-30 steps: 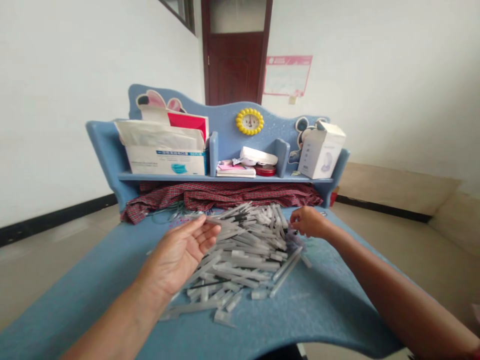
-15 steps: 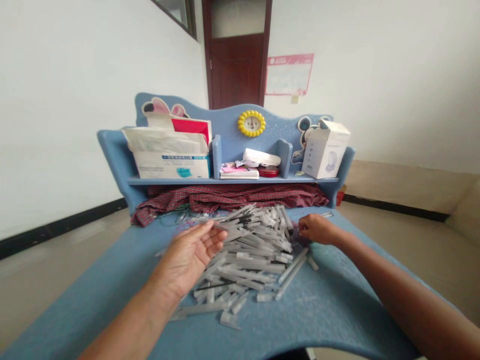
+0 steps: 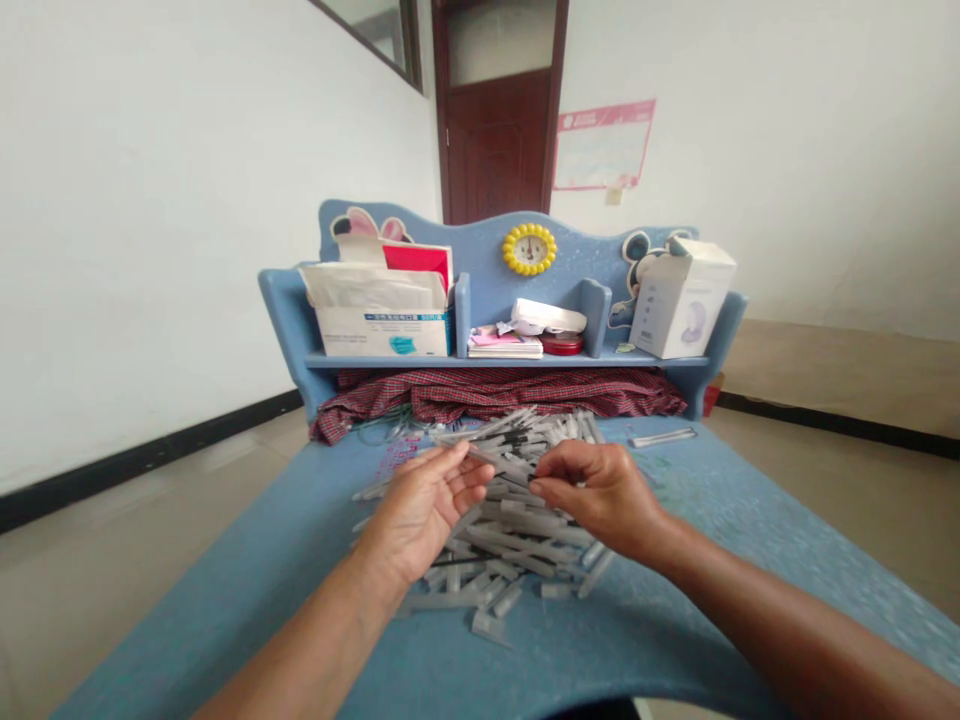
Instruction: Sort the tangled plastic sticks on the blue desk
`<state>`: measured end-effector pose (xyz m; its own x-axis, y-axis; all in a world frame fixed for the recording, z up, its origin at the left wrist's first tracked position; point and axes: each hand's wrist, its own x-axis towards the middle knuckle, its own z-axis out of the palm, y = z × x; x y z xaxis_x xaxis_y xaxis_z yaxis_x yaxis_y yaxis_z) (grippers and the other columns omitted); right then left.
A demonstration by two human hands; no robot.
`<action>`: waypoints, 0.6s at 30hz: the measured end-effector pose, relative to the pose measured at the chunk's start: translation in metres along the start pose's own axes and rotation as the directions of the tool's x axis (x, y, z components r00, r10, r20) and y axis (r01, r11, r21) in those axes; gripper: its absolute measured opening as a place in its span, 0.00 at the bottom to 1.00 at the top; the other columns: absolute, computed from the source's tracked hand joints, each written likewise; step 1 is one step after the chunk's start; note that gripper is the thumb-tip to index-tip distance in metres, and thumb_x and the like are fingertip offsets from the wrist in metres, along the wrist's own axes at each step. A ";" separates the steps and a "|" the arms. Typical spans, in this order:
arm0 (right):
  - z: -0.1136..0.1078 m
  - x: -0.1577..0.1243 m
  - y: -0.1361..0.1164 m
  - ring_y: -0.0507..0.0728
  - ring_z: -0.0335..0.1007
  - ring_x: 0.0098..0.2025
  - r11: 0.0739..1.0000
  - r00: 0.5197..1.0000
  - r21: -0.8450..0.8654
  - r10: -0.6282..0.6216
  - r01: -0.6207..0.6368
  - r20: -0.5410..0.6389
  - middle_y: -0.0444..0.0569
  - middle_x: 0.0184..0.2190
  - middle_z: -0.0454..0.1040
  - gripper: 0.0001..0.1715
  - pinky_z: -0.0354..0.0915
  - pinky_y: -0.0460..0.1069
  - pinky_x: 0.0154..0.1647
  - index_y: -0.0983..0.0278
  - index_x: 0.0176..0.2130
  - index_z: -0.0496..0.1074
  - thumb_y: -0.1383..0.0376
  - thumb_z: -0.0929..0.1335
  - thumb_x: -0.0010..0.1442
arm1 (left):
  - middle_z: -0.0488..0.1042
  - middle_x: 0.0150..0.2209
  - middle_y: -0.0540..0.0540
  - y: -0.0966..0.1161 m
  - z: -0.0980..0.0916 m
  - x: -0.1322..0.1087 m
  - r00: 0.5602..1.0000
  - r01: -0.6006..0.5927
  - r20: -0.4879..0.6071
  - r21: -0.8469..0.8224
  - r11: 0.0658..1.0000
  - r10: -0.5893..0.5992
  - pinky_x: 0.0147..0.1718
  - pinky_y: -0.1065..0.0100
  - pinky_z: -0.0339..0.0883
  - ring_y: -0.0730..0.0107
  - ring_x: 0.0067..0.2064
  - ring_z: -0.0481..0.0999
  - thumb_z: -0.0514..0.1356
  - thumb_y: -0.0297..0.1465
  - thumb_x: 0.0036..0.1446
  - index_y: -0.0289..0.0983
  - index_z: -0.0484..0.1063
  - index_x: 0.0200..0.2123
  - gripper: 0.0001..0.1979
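Observation:
A pile of translucent plastic pen parts (image 3: pixel 517 540), long barrels and short caps with some black pieces among them, lies on the blue desk. My left hand (image 3: pixel 427 505), palm turned up, pinches a translucent pen barrel (image 3: pixel 499 462) between thumb and fingertips; the barrel slants towards the right. My right hand (image 3: pixel 592 490) is closed in a pinch at the barrel's right end, over the pile. A small dark bit shows at its fingertips, too small to name. The fingers partly hide where the two pieces meet.
Behind the pile, a checked red cloth (image 3: pixel 495 395) lies bunched under the desk's shelf (image 3: pixel 420 361). On the shelf stand a mask box (image 3: pixel 352 330), stacked papers and a white carton (image 3: pixel 679 305). Clear sticks (image 3: pixel 664 437) lie at the right rear of the desk (image 3: pixel 675 620).
My right hand has moved left from beside the pile to the end of the barrel in my left hand. The whole view has shifted slightly, with the furniture now further right.

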<state>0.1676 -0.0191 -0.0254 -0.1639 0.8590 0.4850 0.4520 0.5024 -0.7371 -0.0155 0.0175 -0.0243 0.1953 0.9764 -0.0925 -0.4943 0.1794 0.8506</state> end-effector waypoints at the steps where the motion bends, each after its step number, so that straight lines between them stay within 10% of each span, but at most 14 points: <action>1: 0.001 -0.001 0.001 0.48 0.61 0.21 1.000 1.000 -0.022 -0.013 0.013 -0.017 0.41 0.18 0.69 0.04 0.56 0.42 0.22 0.65 0.25 0.71 0.65 0.68 0.49 | 0.75 0.24 0.46 -0.001 0.000 0.000 1.000 0.001 0.004 0.001 1.000 -0.001 0.21 0.76 0.70 0.72 0.25 0.76 0.56 0.22 0.54 0.31 0.69 0.28 0.04; 18: 0.005 -0.006 0.002 0.49 0.66 0.25 0.946 0.974 -0.250 -0.224 0.207 -0.038 0.45 0.22 0.73 0.07 0.60 0.44 0.27 0.64 0.26 0.72 0.68 0.65 0.53 | 0.74 0.24 0.44 -0.003 -0.001 -0.001 1.000 -0.022 0.010 0.074 0.997 0.021 0.22 0.74 0.70 0.71 0.25 0.76 0.55 0.22 0.54 0.30 0.67 0.27 0.04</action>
<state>0.1654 -0.0226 -0.0316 -0.2278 0.7206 0.6548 0.6123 0.6289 -0.4791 -0.0152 0.0166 -0.0269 0.1929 0.9788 -0.0692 -0.4346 0.1484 0.8883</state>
